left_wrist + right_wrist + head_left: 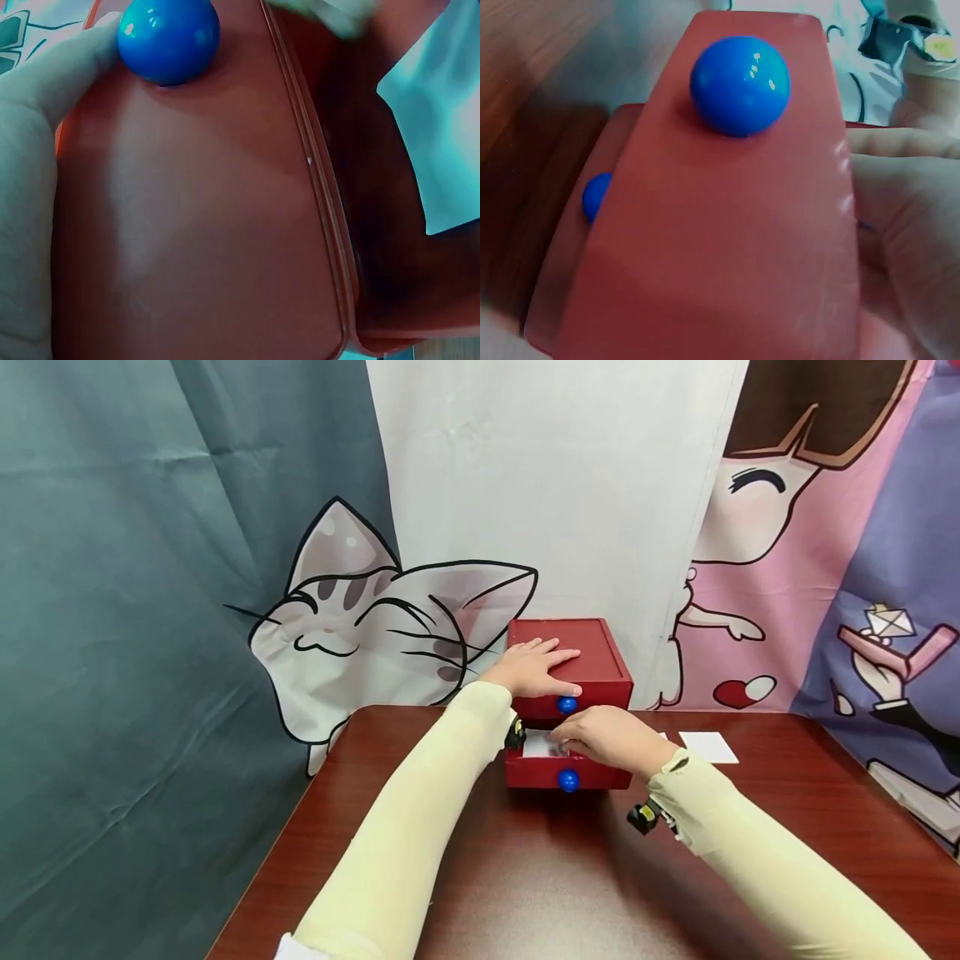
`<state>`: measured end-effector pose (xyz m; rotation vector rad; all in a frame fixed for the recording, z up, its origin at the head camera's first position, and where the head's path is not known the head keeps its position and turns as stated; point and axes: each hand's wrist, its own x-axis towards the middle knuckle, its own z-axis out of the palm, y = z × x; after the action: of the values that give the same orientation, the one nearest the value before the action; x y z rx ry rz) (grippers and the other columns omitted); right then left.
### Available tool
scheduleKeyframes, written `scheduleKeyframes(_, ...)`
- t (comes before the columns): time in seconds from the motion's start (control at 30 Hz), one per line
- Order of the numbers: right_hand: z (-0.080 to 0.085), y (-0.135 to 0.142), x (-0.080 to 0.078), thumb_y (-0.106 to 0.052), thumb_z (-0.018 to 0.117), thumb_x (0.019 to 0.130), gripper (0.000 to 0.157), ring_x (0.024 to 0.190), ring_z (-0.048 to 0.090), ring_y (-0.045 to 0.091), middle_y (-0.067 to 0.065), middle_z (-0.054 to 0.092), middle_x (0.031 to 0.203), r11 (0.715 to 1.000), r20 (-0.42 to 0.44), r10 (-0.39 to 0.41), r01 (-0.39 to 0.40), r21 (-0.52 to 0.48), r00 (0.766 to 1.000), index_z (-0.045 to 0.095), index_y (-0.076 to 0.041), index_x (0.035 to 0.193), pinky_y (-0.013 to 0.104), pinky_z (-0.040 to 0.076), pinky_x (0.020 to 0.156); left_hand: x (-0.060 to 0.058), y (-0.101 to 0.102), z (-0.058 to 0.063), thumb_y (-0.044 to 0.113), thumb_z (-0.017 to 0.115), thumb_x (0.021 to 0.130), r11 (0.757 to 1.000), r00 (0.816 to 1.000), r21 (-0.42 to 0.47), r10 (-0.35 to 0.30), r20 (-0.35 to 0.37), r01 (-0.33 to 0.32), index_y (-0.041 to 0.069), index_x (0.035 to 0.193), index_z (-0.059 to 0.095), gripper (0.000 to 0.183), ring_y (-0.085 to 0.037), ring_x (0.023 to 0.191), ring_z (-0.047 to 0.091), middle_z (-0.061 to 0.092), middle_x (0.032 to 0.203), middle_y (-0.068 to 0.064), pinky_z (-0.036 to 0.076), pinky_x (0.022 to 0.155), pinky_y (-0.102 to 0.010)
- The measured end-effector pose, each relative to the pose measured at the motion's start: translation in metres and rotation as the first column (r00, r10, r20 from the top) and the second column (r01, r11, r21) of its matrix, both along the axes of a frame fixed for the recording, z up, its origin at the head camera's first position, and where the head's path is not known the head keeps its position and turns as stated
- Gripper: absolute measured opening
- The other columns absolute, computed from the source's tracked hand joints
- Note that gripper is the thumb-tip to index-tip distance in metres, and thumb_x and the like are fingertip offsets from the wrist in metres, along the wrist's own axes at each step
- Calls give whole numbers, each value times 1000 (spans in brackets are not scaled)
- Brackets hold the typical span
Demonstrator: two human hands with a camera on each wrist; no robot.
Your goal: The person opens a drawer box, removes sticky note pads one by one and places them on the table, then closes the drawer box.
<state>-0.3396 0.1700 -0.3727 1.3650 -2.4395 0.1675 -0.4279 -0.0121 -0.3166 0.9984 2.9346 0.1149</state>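
A small red drawer box [592, 647] with round blue knobs stands at the table's back. My left hand [531, 668] lies with spread fingers on its top, the thumb reaching over the front edge beside the upper blue knob [169, 37]. Beneath the closed top drawer, another drawer [536, 774] is pulled out, its knob [740, 86] facing forward. A white sheet [442, 142] lies inside it. Over this drawer my right hand [611, 739] reaches in from the right, fingers bent downward. I cannot tell whether its fingertips hold anything.
A white card [708, 747] lies on the brown table [525, 877] right of the box. Behind the table hangs a cartoon-printed curtain [585, 485]. In the right wrist view, a lower blue knob [596, 196] shows behind the pulled-out drawer.
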Motion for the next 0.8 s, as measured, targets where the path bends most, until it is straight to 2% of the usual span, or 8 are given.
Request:
scheduleKeyframes(0.1,2,-2,-12,-18,81,87,28,96,74,16,-1,77,106,996,93,15,-23,86,996,79,-13,114,38,58,90,0,1,1,72,48,92,1000,1000,-1,-1,-8,1,36,161,26,81,-32,155,12,17,169,-3,10,124,-52)
scheduleKeyframes(0.27,0,-2,-23,-15,82,85,38,91,75,20,3,77,107,984,127,44,-65,164,991,74,-10,122,39,58,88,0,1,2,71,49,92,1000,1000,3,2,0,-2,36,161,26,81,-32,155,12,18,169,-3,10,124,-52)
scheduleKeyframes(0.4,-1,-1,-27,-14,84,84,47,90,74,22,5,76,110,979,181,52,-86,185,982,70,-8,128,39,58,88,0,1,2,71,49,92,1000,1000,5,1,3,-1,36,161,26,81,-32,155,12,18,169,-3,9,124,-52)
scheduleKeyframes(0.63,-3,-2,-32,-20,81,87,55,104,71,25,7,71,125,978,307,27,-88,187,951,64,-8,137,42,54,97,-1,1,1,71,49,91,1000,1000,6,3,8,-3,36,161,26,81,-32,155,11,18,169,-2,9,124,-51)
scheduleKeyframes(0.73,-4,-4,-32,-17,82,86,56,108,69,25,6,70,126,976,322,17,-85,199,946,63,-9,138,42,53,99,-1,0,-1,71,49,91,1000,1000,8,4,8,-5,37,161,26,81,-32,155,11,18,169,-2,9,124,-51)
scheduleKeyframes(0.8,-5,-6,-32,-12,81,86,57,108,69,24,6,70,126,969,303,10,-84,234,953,62,-9,139,42,54,98,-1,0,-1,71,50,91,1000,1000,15,3,10,-3,37,161,27,81,-32,155,11,18,169,-2,9,124,-51)
